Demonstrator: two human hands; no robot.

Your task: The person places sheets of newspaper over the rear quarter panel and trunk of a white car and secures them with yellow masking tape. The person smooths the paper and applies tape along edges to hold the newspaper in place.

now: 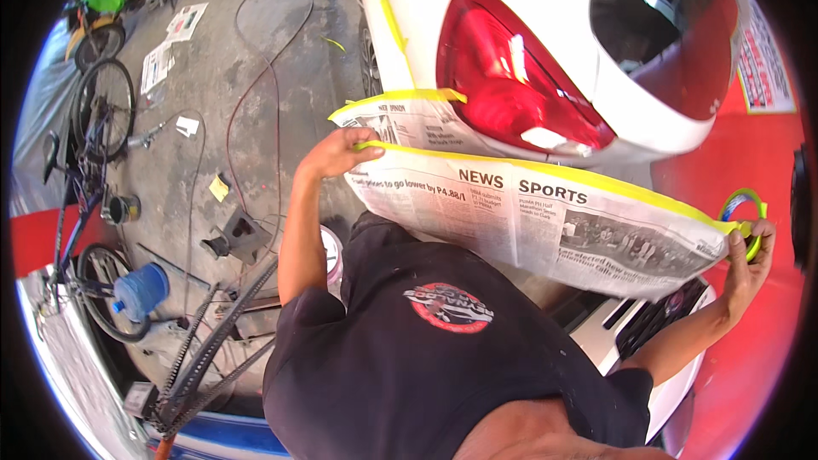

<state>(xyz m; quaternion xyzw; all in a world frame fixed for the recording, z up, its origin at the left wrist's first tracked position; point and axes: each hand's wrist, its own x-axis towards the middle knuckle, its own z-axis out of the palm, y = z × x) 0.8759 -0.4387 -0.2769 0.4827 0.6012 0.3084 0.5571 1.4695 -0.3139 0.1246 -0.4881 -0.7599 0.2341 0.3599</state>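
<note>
A newspaper sheet [528, 217] is stretched between my hands, with yellow masking tape [545, 169] running along its upper edge. My left hand [341, 152] is closed, pinching the taped edge at the sheet's left corner. At the opposite corner my right hand [751, 254] is closed around a yellow tape roll [744, 204], with the tape strip stretched from it along the paper. Just beyond the sheet is a white car's red tail light [511, 77]. A second newspaper piece [409, 123] is taped to the car body below and left of the light.
Bicycles [104, 111] stand along the left side, near a blue water jug [141, 291]. A hose [277, 94] loops over the concrete floor [213, 68], where newspaper pages [158, 66] lie. A white bucket [331, 254] is beside my left arm. Another white vehicle [682, 324] stands at the lower right.
</note>
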